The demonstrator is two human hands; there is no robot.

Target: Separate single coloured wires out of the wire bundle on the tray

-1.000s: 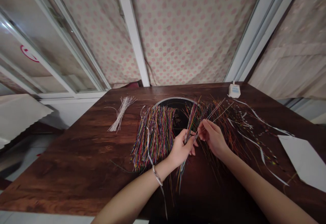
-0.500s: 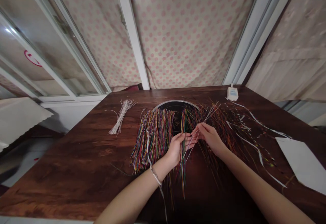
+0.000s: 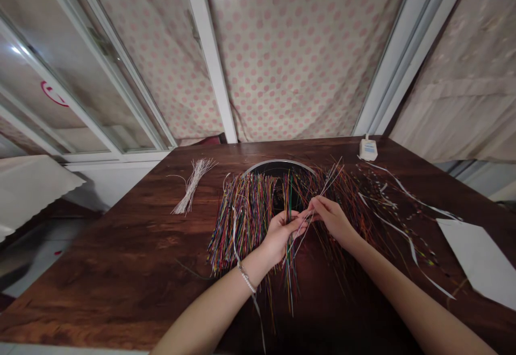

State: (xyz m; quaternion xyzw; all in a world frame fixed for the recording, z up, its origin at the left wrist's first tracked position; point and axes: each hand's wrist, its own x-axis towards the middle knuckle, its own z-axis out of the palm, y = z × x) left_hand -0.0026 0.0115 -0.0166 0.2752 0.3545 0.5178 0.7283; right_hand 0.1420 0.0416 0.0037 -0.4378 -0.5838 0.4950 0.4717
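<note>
My left hand (image 3: 278,235), with a beaded bracelet at the wrist, is closed around a small bunch of coloured strands (image 3: 289,274) that hang down below it. My right hand (image 3: 329,216) pinches several thin white strands (image 3: 331,178), which slant from upper right down past my left fingers. The fingertips of both hands meet or nearly meet. Under and left of my left hand lies a dense mass of multicoloured strands (image 3: 245,220). Beyond the hands shows the rim of a round dark tray (image 3: 279,161), partly covered by strands.
A bundle of white strands (image 3: 194,185) lies at the left on the dark wooden table (image 3: 141,258). Reddish strands (image 3: 355,204) spread right of my hands. White ribbon (image 3: 411,247) trails there, near a white sheet (image 3: 478,258). A small white box (image 3: 367,149) stands at the back.
My left thumb and fingers have shifted slightly across the strands. The white strands in my right hand have moved a little left, and my right hand has dipped slightly.
</note>
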